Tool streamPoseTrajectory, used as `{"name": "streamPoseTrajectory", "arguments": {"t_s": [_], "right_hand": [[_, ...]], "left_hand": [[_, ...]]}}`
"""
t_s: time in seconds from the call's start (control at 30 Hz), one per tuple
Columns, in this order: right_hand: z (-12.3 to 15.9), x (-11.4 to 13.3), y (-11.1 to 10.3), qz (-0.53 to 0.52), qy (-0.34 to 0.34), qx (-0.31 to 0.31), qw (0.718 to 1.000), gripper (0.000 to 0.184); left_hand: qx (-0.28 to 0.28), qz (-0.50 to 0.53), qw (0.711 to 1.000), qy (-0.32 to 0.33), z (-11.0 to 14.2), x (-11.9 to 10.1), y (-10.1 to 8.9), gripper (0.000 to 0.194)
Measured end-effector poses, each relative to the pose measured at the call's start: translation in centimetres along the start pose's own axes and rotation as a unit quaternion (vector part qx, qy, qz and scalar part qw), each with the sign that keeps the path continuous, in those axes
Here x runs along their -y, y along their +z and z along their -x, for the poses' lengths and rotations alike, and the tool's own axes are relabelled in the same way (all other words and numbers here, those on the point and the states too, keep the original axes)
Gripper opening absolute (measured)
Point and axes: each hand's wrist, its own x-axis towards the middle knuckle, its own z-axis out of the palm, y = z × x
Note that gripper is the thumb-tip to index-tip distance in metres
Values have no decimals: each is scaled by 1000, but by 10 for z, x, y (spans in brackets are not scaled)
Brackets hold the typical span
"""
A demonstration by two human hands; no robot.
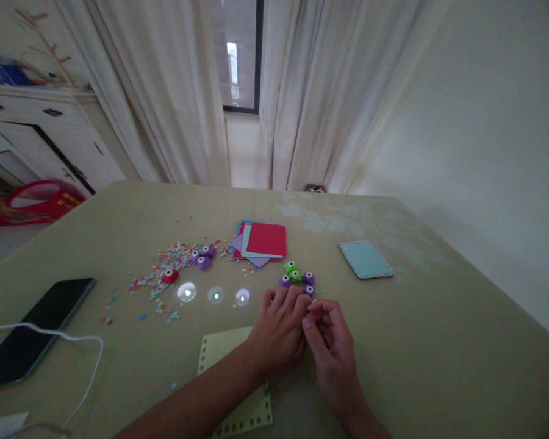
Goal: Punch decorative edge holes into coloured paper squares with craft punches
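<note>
Room rightward, eyed trinkets (295, 276) just ahead

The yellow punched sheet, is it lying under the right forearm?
No, the left forearm crosses over the yellow punched sheet, while the right hand is to the right of it.

left fingers (281, 299) near purple eyed figure (285, 281) | right fingers (333, 310) (just beside)

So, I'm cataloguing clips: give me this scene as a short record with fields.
Left grip: beside right grip, contents hidden
Right grip: partly curled, contents unclear
Nearby: green and purple googly-eyed pieces
Yellow sheet: hole-edged, partly hidden by left forearm
Paper stack: red sheet on top
Right side: pale-blue sheet
Left side: black phone, white cable across it
</note>
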Motion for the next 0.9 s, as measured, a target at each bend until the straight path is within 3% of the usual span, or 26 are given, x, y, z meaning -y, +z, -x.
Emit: {"name": "streamPoseTrajectory", "arguments": {"t_s": [0.17, 0.33, 0.43, 0.5, 0.57, 0.63, 0.73, 0.8, 0.9], "right_hand": [[0, -2, -4, 18, -34, -11, 999, 30], [4, 0, -7, 98, -108, 22, 989, 13], [8, 3, -3, 218, -196, 128, 948, 14], [11, 4, 2, 288, -240, 219, 901, 21], [12, 3, 7, 342, -250, 276, 863, 20], [11, -1, 9, 380, -242, 263, 853, 16], [7, -7, 6, 407, -235, 162, 868, 23], [5, -10, 3, 405, -249, 115, 872, 29], [6, -12, 1, 385, -268, 98, 878, 30]], "left_hand": [[-39, 32, 999, -11, -4, -2, -5, 20], [-132, 79, 985, -73, 2, 10, -28, 34], [-149, 87, 980, -101, 32, 25, -48, 33], [-119, 80, 985, -91, 64, 35, -56, 21], [-84, 57, 991, -83, 99, 42, -57, 22], [-42, -14, 996, -81, 131, 47, -52, 32], [-34, -62, 994, -87, 157, 51, -41, 36], [-45, -77, 993, -83, 157, 58, -41, 37], [-105, -103, 983, -112, 134, 78, -58, 38]]}}
